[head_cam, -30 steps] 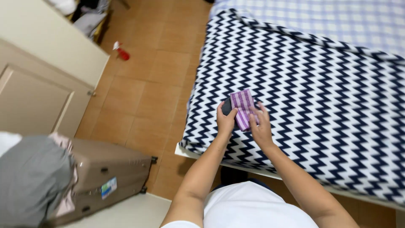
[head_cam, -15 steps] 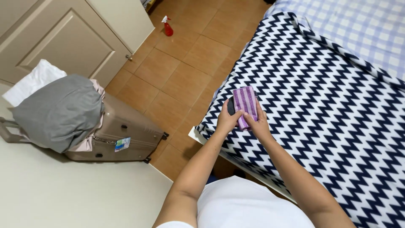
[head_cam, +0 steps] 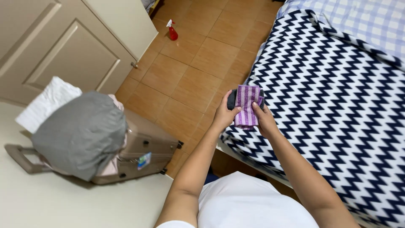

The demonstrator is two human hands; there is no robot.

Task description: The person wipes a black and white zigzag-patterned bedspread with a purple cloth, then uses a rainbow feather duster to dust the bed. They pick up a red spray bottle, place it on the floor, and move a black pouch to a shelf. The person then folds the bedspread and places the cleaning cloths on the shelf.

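**A:** ok what's in the shot, biggest stuff first?

**B:** The whole right half of the frame is a bed with a navy-and-white zigzag fleece blanket (head_cam: 337, 126). A pale blue checked sheet (head_cam: 358, 21) shows past the blanket's edge at the upper right. The upper left is a cream panelled door (head_cam: 50, 46), and the middle is orange-brown floor tile (head_cam: 194, 63).

**A:** and the lump on the left?

**B:** That's a taupe hard-shell suitcase (head_cam: 147, 147) lying on its side at the left centre. There's a bulky grey cloth bundle (head_cam: 80, 133) on top of it and a folded white cloth (head_cam: 46, 103) tucked behind that. Looks like the case is being used as a shelf for stuff. A little red spray bottle (head_cam: 173, 33) stands on the floor at top centre, near the wall.

**A:** hands?

**B:** Both are up at centre frame, right over the near edge of the bed. They're holding a small folded purple-and-white striped cloth (head_cam: 247, 105) with something dark grey rolled behind it. The left hand (head_cam: 223, 116) grips its left edge, thumb across the front. The right hand (head_cam: 265, 120) pinches the right side, fingers closed onto the fabric. I'd guess it takes both hands because the cloth is floppy and that keeps the fold together.
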